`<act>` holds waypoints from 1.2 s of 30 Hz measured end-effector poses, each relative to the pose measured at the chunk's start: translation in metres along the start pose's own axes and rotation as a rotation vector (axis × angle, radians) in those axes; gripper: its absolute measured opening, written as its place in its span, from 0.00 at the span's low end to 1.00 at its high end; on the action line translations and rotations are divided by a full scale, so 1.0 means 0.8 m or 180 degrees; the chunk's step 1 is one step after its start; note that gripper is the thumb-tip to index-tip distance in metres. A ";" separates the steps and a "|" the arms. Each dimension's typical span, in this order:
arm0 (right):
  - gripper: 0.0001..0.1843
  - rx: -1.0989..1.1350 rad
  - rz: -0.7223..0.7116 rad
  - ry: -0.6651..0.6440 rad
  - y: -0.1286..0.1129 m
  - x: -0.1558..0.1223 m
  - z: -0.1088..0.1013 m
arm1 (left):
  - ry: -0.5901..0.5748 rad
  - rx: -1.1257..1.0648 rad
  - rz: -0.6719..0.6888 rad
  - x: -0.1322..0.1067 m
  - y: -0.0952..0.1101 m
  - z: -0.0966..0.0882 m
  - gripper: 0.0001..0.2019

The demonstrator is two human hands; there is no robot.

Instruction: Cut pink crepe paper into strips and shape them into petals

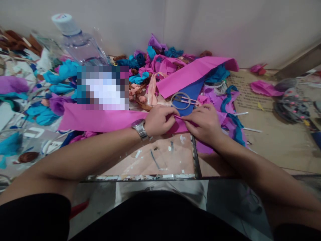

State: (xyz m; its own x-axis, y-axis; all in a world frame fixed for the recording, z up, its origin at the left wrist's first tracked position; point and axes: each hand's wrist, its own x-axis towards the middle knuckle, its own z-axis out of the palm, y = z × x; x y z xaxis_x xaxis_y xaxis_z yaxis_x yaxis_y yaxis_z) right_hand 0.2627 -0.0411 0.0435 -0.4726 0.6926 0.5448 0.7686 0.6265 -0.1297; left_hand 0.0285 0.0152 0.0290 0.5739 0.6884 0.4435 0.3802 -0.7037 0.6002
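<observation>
A long pink paper strip (100,119) lies across the glass table (160,160) in front of me. My left hand (159,120), with a silver watch on its wrist, is closed and pinches the strip's right part. Touching it from the right, my right hand (204,122) is closed on the same pink strip. Just beyond my fingers lie small scissors (183,99) on a blue paper sheet (192,93). Another pink sheet (193,75) slants behind them.
A clear water bottle (80,43) stands at the back left. Crumpled blue, purple and pink paper scraps (155,60) pile up along the wall. Teal scraps (60,80) fill the left side. Brown cardboard (276,134) covers the right, with a dark bundle (291,103) on it.
</observation>
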 end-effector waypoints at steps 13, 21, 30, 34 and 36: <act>0.09 -0.0102 -0.0112 0.0016 -0.002 0.000 -0.001 | -0.0271 -0.0074 0.0017 0.003 0.004 -0.004 0.15; 0.09 -0.0041 0.0076 -0.0164 -0.006 0.001 -0.005 | -0.0361 -0.0001 -0.0012 0.003 0.006 -0.003 0.12; 0.08 -0.0003 0.0087 -0.0116 -0.007 0.001 -0.005 | -0.0285 -0.0014 -0.0032 0.004 0.006 -0.003 0.11; 0.09 -0.0077 0.0115 -0.0113 -0.006 0.002 -0.004 | -0.0312 0.0035 -0.0013 0.003 0.005 -0.002 0.12; 0.10 -0.0083 0.0150 -0.0169 -0.006 0.003 -0.004 | -0.0327 0.0091 0.0019 0.001 0.004 -0.001 0.13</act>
State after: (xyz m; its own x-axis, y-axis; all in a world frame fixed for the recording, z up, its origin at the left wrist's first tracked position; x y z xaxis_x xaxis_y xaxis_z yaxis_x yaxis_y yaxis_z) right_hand 0.2597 -0.0438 0.0481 -0.4575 0.7395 0.4937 0.8012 0.5837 -0.1320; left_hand 0.0295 0.0138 0.0323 0.6470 0.6636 0.3757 0.3962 -0.7135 0.5780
